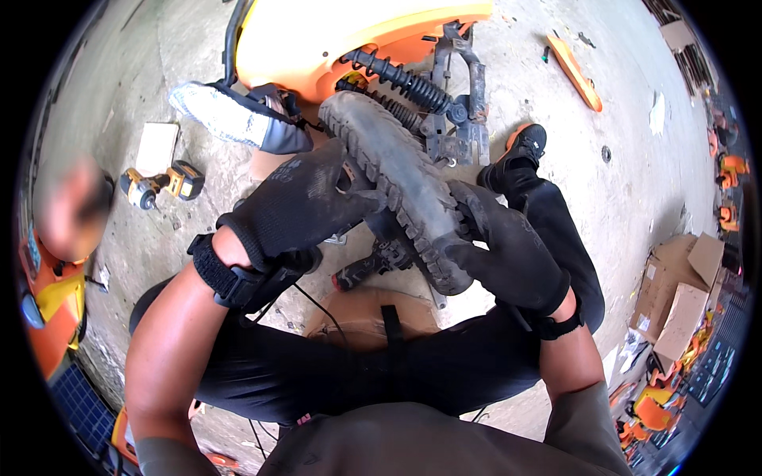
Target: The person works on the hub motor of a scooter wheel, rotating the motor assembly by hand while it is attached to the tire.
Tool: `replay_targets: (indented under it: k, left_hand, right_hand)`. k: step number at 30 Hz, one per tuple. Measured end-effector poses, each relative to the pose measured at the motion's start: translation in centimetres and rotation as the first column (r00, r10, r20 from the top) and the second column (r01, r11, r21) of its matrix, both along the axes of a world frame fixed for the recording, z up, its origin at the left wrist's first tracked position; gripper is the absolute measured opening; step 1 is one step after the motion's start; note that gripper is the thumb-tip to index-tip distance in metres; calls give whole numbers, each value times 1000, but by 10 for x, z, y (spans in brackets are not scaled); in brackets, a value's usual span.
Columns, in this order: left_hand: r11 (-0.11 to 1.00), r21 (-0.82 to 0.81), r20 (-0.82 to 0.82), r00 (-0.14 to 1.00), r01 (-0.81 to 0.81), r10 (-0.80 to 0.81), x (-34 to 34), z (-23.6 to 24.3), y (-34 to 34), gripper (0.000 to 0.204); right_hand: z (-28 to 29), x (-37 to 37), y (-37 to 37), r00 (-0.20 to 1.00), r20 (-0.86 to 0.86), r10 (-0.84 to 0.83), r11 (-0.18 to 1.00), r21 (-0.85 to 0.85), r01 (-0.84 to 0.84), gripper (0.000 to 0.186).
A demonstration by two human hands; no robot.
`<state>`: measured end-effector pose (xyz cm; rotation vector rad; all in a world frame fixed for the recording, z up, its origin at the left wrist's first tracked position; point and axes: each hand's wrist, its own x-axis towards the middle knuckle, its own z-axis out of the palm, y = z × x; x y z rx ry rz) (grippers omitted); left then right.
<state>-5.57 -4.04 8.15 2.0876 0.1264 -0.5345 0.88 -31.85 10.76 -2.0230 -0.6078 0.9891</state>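
A worn black knobby tyre (389, 170) stands tilted between my hands in front of me, its tread facing up. My left hand (305, 202), in a black work glove, grips the tyre's left side, fingers partly hidden behind the rim. On the right lower edge, my gloved right hand (508, 250) presses thumb and fingers around the tread. Just beyond the wheel are black coil-spring shock absorbers (405, 83) and a dark metal frame (474, 95) under an orange and yellow body panel (349, 36). Partly under the tyre lies a black tool with a red tip (369, 270).
A yellow-and-black cordless impact driver (163, 184) rests on the concrete to the left, beside a white box (157, 148). An orange strip (575, 73) lies at far right. Cardboard boxes (675, 297) and orange parts line the right edge. A person (75, 210) is at the left edge.
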Motion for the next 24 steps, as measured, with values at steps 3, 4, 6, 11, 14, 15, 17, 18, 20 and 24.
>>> replay_targets:
  k: [3, 4, 6, 11, 14, 15, 17, 18, 20, 24]
  left_hand:
    - [999, 38, 33, 999, 15, -17, 1, -2, 2, 52]
    - [1000, 30, 113, 994, -8, 5, 0, -7, 0, 48]
    - [998, -47, 151, 987, -40, 47, 0, -6, -4, 45]
    - [997, -63, 63, 997, -39, 43, 6, 6, -11, 41]
    - [1000, 8, 31, 999, -21, 20, 5, 5, -7, 42]
    - [999, 46, 28, 1000, -10, 9, 4, 5, -6, 42]
    - [997, 71, 19, 999, 34, -36, 3, 2, -2, 48]
    - [995, 79, 16, 998, 53, -54, 3, 2, -2, 51]
    - [999, 51, 18, 1000, -1, 0, 3, 2, -4, 46]
    - [998, 48, 15, 1000, -28, 27, 3, 2, -6, 45]
  right_hand:
    - [-1, 1, 0, 999, 30, 28, 999, -46, -27, 69]
    - [-1, 1, 0, 998, 53, 21, 999, -33, -19, 69]
    - [-4, 0, -1, 995, 97, 9, 1000, -7, -8, 68]
    - [-13, -5, -8, 974, 228, 18, 1000, -19, -14, 70]
    - [-19, -7, -8, 970, 242, 2, 1000, 20, -7, 71]
    - [-20, -7, -8, 972, 235, 0, 1000, 29, -7, 71]
    - [-21, -7, -7, 967, 256, -10, 998, 70, -8, 69]
    - [-20, -6, -6, 963, 268, -11, 996, 87, -13, 69]
    - [-14, -5, -5, 968, 252, 3, 999, 48, -16, 68]
    - [-16, -5, -6, 966, 258, -4, 999, 52, -10, 68]
